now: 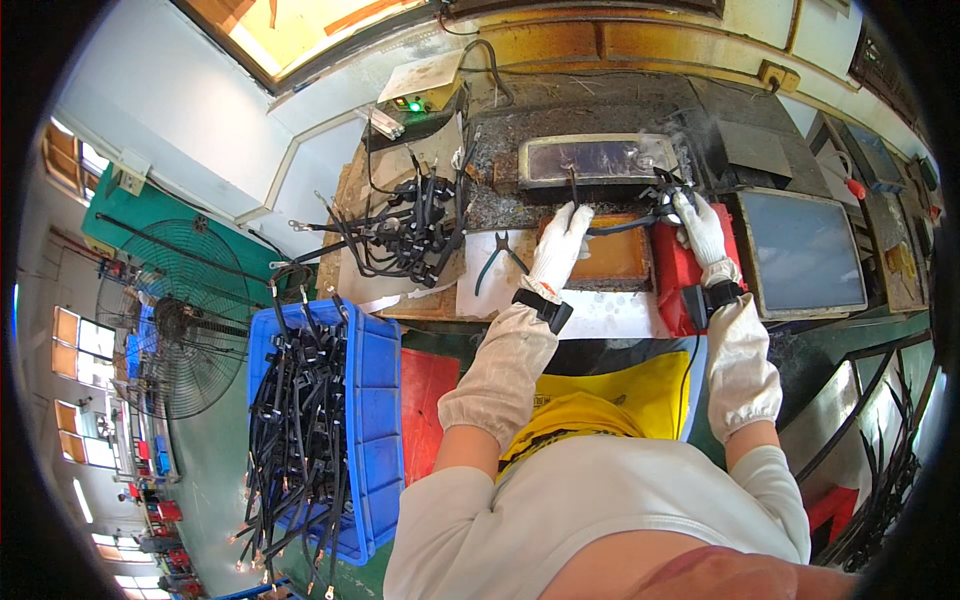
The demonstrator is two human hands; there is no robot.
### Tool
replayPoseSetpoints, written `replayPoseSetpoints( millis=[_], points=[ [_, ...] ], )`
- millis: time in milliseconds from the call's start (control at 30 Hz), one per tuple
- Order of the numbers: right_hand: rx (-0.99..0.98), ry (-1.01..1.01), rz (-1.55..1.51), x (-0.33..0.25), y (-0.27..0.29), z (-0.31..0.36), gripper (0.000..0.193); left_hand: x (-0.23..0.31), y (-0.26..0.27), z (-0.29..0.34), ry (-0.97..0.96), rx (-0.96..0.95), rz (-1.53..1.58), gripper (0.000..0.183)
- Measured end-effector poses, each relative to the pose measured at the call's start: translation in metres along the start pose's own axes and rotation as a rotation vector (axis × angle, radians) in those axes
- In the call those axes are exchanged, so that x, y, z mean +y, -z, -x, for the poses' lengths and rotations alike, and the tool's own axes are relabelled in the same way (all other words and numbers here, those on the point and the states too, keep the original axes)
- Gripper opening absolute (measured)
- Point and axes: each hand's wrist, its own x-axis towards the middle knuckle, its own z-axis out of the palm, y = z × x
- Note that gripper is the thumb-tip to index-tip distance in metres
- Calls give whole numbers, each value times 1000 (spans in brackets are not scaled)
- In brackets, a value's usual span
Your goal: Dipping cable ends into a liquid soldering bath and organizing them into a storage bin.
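Note:
My left hand (562,245), in a white glove, is closed on a thin dark stick-like tool (573,186). The tool points up over the near rim of a rectangular metal pot (530,172) with a shiny, silvery surface. My right hand (703,232), also gloved, grips a black cable (656,212) with dark fittings at its end, just off the pot's right near corner. Part of that cable runs left toward my left hand; whether it touches is unclear. Below lies a shallow tray of amber liquid (615,255). Faint smoke rises at the pot's right end.
Black cables (415,225) are heaped on the bench's left, beside cutting pliers (497,258). A blue crate (375,430) overflows with cables at lower left. Red material (672,285) lies under my right hand; a grey-topped framed panel (805,250) is further right. A fan (175,320) stands left.

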Motion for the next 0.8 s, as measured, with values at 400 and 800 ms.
replayPoseSetpoints(
  millis=[400, 800],
  points=[
    [-8, -15, -9, 4, 2, -6, 34, 11, 0, -1, -7, -27, 22, 60],
    [-14, -4, -37, 2, 3, -3, 34, 8, 1, -2, -10, -64, 54, 58]
  ],
)
